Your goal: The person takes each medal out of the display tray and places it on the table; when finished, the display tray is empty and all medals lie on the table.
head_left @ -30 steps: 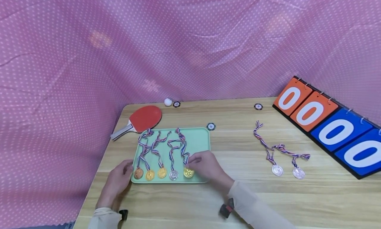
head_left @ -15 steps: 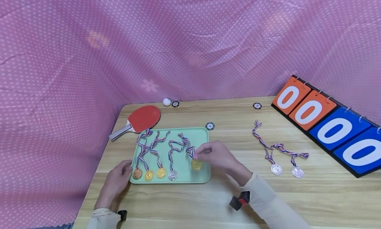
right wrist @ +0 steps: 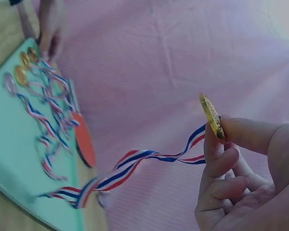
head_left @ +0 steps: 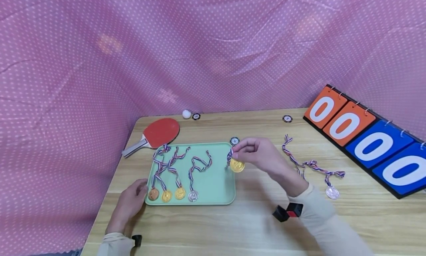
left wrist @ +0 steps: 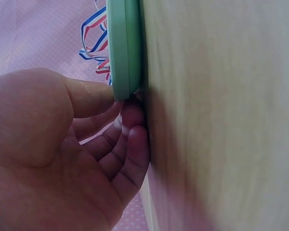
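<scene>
At its front-left corner, the green tray (head_left: 213, 189) is pinched by my left hand (head_left: 131, 198); in the left wrist view the thumb lies on the rim (left wrist: 119, 57) and curled fingers tuck beneath. My right hand (head_left: 263, 154) pinches a gold medal (head_left: 237, 165) between thumb and fingers, raised over the tray's right edge. Its striped ribbon (right wrist: 130, 166) trails down toward the tray in the right wrist view. Lined up along the tray's front are a bronze medal (head_left: 153, 194), two gold medals (head_left: 180, 193) and a silver medal (head_left: 193, 195), ribbons stretching backward.
Right of the tray lies a silver medal (head_left: 332, 192); my right forearm hides another medal beside it. A flip scoreboard (head_left: 359, 137) stands at the right. Behind the tray are a red table tennis paddle (head_left: 163, 133), a white ball (head_left: 186, 114) and several chips (head_left: 287, 118).
My right hand has lifted the gold medal off the tray's front and carried it right and back, its ribbon dragging along. The left hand stays at the tray corner.
</scene>
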Demonstrator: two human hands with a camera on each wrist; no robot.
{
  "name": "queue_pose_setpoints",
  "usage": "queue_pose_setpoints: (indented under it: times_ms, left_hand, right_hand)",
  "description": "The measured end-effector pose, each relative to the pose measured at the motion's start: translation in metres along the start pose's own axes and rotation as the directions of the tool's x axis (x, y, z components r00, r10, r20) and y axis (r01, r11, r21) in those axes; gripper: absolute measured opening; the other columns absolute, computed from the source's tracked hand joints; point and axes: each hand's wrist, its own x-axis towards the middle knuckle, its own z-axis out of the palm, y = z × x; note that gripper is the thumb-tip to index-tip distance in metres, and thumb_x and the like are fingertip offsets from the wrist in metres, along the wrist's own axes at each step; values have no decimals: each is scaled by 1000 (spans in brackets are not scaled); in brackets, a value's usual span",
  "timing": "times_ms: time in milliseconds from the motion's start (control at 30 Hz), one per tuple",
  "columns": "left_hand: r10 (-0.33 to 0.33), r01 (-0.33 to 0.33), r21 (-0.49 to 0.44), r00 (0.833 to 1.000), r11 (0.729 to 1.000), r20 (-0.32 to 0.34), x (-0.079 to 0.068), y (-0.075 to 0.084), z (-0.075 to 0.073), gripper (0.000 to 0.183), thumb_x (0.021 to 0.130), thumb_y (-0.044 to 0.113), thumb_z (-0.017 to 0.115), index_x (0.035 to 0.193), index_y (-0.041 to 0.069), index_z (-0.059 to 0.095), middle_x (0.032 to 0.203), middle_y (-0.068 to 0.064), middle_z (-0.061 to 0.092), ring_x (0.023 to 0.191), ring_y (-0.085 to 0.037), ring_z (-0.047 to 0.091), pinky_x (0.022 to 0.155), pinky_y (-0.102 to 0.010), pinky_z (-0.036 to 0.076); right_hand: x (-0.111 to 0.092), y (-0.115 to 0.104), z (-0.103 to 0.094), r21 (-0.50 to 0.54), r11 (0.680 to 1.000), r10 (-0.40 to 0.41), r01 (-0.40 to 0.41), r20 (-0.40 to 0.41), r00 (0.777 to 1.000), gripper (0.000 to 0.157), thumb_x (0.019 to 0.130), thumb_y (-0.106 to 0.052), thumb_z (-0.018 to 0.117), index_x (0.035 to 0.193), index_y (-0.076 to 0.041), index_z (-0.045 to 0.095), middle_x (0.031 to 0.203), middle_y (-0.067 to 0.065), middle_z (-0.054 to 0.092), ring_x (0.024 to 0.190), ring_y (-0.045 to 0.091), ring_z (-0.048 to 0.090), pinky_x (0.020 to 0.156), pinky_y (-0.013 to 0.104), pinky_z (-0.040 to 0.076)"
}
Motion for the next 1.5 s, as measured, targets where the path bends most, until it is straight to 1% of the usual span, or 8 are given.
queue_pose_setpoints:
  times_ms: [333,633,733,900,1000,1200,1333,1500]
  left_hand:
    - [-17,17,-11,1000,1000,24,1,2,4,42,104,29,41,142,15,48,128,-17,63,121,-36,57,100,-55,45]
    - [-21,22,-18,999,1000,40,1,4,5,42,104,30,41,143,15,47,131,-18,61,125,-37,54,103,-57,43]
    - [-2,3,-15,999,1000,36,1,5,3,41,104,30,41,142,15,48,130,-18,61,123,-37,55,102,-57,43]
    - [62,-62,6,998,998,-6,3,6,-1,39,104,28,43,139,15,51,120,-15,66,113,-33,61,97,-54,47]
    - [87,-86,19,996,996,-32,4,4,-3,37,103,27,44,137,15,53,114,-13,68,109,-31,62,94,-52,49]
    - [67,-67,23,998,998,-22,2,2,-4,38,104,29,42,138,15,52,118,-14,67,113,-33,61,96,-54,47]
    - [46,-46,12,999,999,-11,1,1,-3,39,104,29,42,139,15,51,120,-15,66,115,-34,60,97,-54,47]
    - [48,-48,18,999,999,-20,0,-1,-1,39,103,27,43,139,13,52,120,-16,66,115,-34,60,97,-54,46]
  right_hand:
    - [14,-19,-62,-123,987,90,-102,-97,991,31,84,-30,76,109,-13,68,98,-5,75,90,14,66,85,32,48]
    - [24,-35,-109,-263,960,12,-96,-302,953,35,82,-39,77,108,-15,73,90,-19,74,97,6,62,89,34,44]
    - [21,-22,-117,-278,954,23,-117,-319,947,36,84,-39,76,109,-14,72,91,-18,75,97,5,64,93,36,44]
    - [11,15,-124,-309,938,60,-154,-292,954,35,87,-32,74,112,-9,70,96,-12,76,89,0,67,96,37,46]
    - [1,38,-123,-350,919,83,-180,-276,958,32,88,-28,72,112,-8,69,99,-5,77,87,-1,67,90,33,49]
    - [-19,75,-120,-345,910,143,-232,-265,954,27,88,-20,71,111,-6,69,98,2,77,82,2,66,70,25,54]
    - [-32,93,-119,-320,916,169,-242,-239,956,30,88,-19,71,114,-3,67,97,5,77,83,6,69,76,26,57]
    - [-41,110,-113,-336,908,176,-250,-236,956,30,86,-20,73,110,-4,68,94,7,77,81,11,71,72,25,56]
